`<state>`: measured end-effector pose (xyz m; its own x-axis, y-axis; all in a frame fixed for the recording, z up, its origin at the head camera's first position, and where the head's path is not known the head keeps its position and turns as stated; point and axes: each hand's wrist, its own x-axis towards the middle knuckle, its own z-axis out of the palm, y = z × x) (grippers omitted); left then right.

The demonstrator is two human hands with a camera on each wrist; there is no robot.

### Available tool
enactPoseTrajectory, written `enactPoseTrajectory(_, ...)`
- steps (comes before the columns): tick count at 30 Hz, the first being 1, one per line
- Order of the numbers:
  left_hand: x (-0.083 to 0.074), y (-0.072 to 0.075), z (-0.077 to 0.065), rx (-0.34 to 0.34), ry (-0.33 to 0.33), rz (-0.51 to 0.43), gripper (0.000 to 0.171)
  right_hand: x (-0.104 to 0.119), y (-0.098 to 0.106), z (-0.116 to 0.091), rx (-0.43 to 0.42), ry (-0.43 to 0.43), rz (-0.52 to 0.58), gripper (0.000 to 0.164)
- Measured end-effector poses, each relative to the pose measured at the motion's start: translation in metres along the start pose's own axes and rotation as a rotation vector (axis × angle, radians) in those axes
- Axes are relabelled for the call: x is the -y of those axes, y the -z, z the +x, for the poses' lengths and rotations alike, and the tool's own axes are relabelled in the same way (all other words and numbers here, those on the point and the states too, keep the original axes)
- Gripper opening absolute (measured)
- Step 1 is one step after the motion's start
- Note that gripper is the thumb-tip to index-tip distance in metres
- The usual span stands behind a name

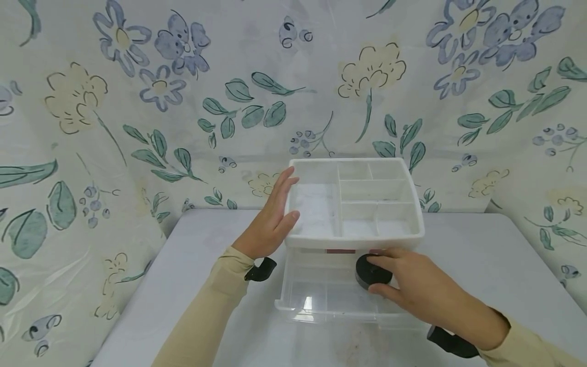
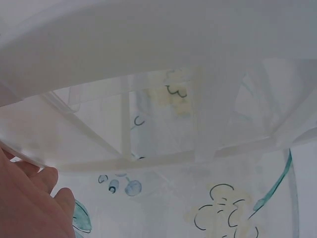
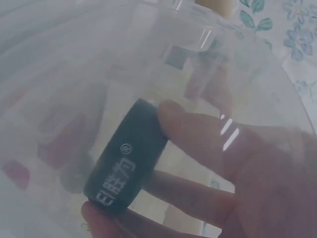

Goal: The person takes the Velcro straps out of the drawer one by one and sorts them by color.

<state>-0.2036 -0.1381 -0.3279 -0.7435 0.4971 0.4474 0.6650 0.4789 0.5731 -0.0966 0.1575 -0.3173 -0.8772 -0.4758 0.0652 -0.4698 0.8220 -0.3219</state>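
- One left hand rests, fingers extended, against the box, seemingly steadying it.
- Right hand pinches the disc by its sides, in or just over the drawer, pulled out seemingly for access.

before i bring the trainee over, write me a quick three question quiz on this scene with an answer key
1. Which hand grips the black disc?
2. True or false: the disc's side is blank.
3. Fill in the blank: the left hand touches the ____ edge of the white compartment tray.

Key:
1. The right hand.
2. False; white characters show on it.
3. Left.
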Motion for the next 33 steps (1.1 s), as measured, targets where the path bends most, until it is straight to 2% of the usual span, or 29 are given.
enactPoseTrajectory(8, 0.001, -0.001, -0.001, -0.002, -0.009, 0.000, 0.062, -0.001, 0.003, -0.005, -0.021, -0.014, 0.069, 0.052)
enactPoseTrajectory(18, 0.000, -0.002, -0.002, -0.008, -0.017, -0.002, 0.063, -0.005, 0.005, -0.015, -0.184, 0.049, 0.119, 0.051)
enactPoseTrajectory(33, 0.000, -0.001, -0.001, -0.010, -0.023, 0.002, 0.062, -0.011, 0.008, -0.032, -0.366, 0.058, 0.172, 0.048)
